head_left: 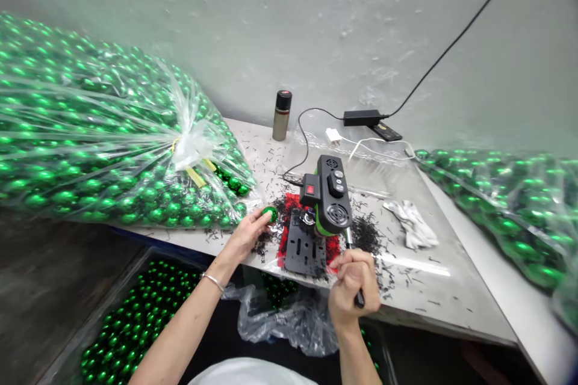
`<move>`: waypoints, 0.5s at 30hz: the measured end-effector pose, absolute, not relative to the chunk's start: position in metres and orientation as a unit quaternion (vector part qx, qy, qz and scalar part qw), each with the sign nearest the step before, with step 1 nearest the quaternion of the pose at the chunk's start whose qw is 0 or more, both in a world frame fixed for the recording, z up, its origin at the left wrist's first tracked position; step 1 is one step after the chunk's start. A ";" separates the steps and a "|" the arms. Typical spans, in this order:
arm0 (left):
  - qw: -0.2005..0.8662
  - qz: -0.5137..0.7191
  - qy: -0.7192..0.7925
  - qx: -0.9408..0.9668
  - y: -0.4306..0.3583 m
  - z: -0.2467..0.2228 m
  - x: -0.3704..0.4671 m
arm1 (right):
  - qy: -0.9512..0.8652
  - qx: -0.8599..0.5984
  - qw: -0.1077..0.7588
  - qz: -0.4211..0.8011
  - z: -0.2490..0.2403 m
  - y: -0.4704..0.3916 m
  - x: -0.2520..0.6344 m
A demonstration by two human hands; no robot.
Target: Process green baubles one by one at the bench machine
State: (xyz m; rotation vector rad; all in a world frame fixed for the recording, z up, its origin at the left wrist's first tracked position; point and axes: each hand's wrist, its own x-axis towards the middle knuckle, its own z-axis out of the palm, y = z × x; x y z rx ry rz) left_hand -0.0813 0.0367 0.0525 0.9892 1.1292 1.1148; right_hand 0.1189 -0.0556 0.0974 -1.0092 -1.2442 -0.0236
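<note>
A large tied bag (90, 138) of green balls is seen filling the left end of the table (451, 289), and a second bag (506, 210) lies along its right edge; a bin (135, 319) of more balls stands below the front edge. Judged from these heaps, much work appears left, though processed and unprocessed balls cannot be told apart. Near the front edge a small black machine (323, 210) is set on a red mat, with black shavings scattered around it. Its lever (354, 264), slanting toward the front edge, is gripped in the closed right hand (354, 289). One green ball (271, 213), round with no visible long axis, is pinched by the left hand (246, 234) just left of the machine.
</note>
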 end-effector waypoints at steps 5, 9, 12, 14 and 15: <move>0.615 0.442 0.482 0.442 0.016 0.033 -0.038 | -0.593 -0.454 0.665 -0.008 0.101 -0.060 0.123; 0.465 0.409 0.524 0.585 0.008 0.026 -0.017 | -0.608 -0.450 0.654 -0.006 0.102 -0.062 0.124; 0.340 0.381 0.541 0.669 0.001 0.025 -0.010 | -0.611 -0.454 0.649 -0.017 0.102 -0.062 0.124; 0.291 0.367 0.531 0.706 -0.004 0.026 -0.007 | -0.611 -0.455 0.647 -0.019 0.102 -0.062 0.124; 0.274 0.363 0.522 0.722 -0.006 0.026 -0.005 | -0.612 -0.456 0.646 -0.019 0.102 -0.062 0.124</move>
